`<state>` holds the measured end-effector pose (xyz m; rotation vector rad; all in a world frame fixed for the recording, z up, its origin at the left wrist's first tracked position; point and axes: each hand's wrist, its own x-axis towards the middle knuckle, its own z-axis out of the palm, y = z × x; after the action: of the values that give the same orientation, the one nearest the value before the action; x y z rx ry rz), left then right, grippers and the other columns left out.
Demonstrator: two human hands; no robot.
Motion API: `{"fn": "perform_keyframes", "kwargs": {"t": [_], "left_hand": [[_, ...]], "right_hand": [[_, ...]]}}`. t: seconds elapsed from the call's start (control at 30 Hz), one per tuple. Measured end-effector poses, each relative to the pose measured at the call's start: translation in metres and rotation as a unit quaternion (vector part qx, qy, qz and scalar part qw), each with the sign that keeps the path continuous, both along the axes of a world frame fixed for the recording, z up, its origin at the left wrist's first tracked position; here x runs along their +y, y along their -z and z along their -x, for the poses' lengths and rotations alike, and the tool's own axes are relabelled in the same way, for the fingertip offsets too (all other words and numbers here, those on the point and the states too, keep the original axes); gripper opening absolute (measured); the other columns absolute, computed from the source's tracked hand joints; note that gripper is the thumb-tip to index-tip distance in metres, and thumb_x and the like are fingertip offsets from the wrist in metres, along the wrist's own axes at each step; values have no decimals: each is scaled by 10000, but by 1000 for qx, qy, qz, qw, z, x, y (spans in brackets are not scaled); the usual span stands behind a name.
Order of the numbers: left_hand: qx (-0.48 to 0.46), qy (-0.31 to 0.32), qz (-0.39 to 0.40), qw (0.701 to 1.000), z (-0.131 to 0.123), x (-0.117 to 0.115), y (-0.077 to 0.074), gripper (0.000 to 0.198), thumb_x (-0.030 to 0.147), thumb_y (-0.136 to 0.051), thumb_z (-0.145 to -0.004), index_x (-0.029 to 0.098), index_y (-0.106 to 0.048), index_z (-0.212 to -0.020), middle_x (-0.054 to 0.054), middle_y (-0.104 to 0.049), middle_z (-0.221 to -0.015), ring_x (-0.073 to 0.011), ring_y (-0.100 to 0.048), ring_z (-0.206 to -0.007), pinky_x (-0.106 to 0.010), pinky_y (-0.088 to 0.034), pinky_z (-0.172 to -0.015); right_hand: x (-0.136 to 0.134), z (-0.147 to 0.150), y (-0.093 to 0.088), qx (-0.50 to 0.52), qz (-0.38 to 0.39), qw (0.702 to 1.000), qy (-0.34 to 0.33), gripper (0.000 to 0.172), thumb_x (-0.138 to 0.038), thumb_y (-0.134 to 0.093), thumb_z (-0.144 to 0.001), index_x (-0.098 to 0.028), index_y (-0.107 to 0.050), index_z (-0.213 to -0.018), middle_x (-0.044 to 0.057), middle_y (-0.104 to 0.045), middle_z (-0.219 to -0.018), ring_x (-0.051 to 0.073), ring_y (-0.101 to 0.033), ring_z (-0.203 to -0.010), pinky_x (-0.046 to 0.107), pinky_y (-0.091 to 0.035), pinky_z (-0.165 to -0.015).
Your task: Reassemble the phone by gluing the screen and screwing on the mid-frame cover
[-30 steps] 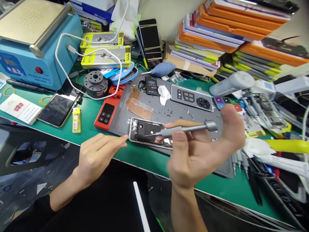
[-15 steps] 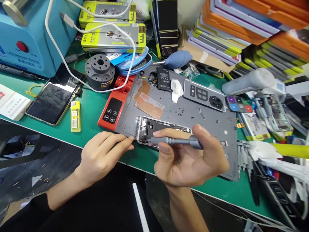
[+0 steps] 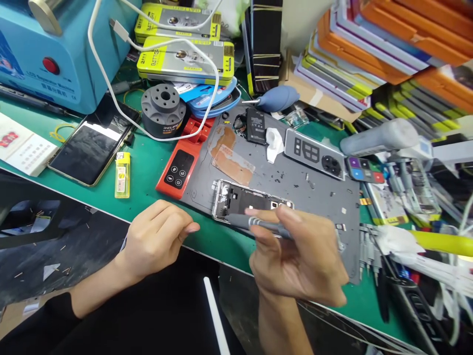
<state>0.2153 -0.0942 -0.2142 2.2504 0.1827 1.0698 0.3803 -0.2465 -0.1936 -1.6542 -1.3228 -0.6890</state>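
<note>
My right hand (image 3: 299, 251) is closed around a grey screwdriver (image 3: 268, 226), held nearly level over the near side of an opened phone (image 3: 244, 197) with its inner parts bare. The phone lies on a dark grey work mat (image 3: 321, 197). My left hand (image 3: 157, 236) is closed, fingers curled, at the table's near edge left of the phone. A thin grey sliver shows behind its wrist; what the fingers hold, if anything, is hidden. Further back on the mat are a black phone battery (image 3: 255, 125), a crumpled white tissue (image 3: 274, 144) and a silver phone back part (image 3: 314, 154).
A red control unit (image 3: 177, 167) borders the mat's left side. Beyond it are a yellow lighter (image 3: 122, 175), a dark phone (image 3: 88, 148), a round black holder (image 3: 162, 111) and a blue machine (image 3: 66, 64). A white cable (image 3: 107, 84) loops overhead. Tools crowd the right.
My left hand has drawn back from the phone's corner, its fingers curling in. My right hand has tilted and lowered with the screwdriver. The view has shifted slightly.
</note>
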Motion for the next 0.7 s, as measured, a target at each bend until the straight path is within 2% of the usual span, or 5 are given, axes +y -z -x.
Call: {"fn": "perform_keyframes", "kwargs": {"t": [0.07, 0.17, 0.3, 0.4, 0.7], "left_hand": [[-7, 12, 21, 1000, 3, 1, 0, 223, 195, -557, -1197, 209, -613, -981, -6, -713, -820, -139, -628, -770, -285, -542, -731], [-22, 39, 72, 996, 7, 4, -1, 276, 227, -517, -1216, 207, -591, -951, 10, -664, -786, -122, -609, -728, -269, -521, -679], [-23, 56, 147, 987, 13, 8, -3, 356, 258, -490, -1231, 213, -530, -880, 34, -571, -729, -102, -537, -678, -259, -454, -636], [-20, 66, 195, 978, 17, 8, -4, 388, 246, -487, -1229, 213, -486, -842, 39, -523, -718, -94, -488, -664, -265, -410, -624], [-32, 85, 302, 949, 18, 6, -4, 413, 292, -452, -1248, 216, -451, -842, 45, -452, -718, -86, -417, -633, -267, -365, -584]], "right_hand": [[3, -3, -5, -21, -4, 1000, -1, 482, -332, -755, -1113, -358, -698, -1591, 5, -873, -1049, 213, -832, -836, 368, -693, -694], [9, -7, -12, -43, -35, 998, -11, 430, -242, -787, -1090, -308, -765, -1514, 2, -864, -1006, 169, -818, -809, 302, -653, -694], [12, -8, -13, -42, -47, 998, -9, 372, -246, -747, -1114, -309, -793, -1478, 27, -852, -1000, 189, -814, -830, 323, -632, -698], [11, -8, -10, -47, -52, 998, -7, 398, -247, -772, -1097, -318, -787, -1489, 28, -845, -1005, 185, -799, -812, 314, -624, -670], [11, -5, -8, -53, -42, 998, -14, 464, -183, -767, -1085, -287, -754, -1537, 40, -841, -1076, 196, -824, -907, 322, -675, -729]]}}
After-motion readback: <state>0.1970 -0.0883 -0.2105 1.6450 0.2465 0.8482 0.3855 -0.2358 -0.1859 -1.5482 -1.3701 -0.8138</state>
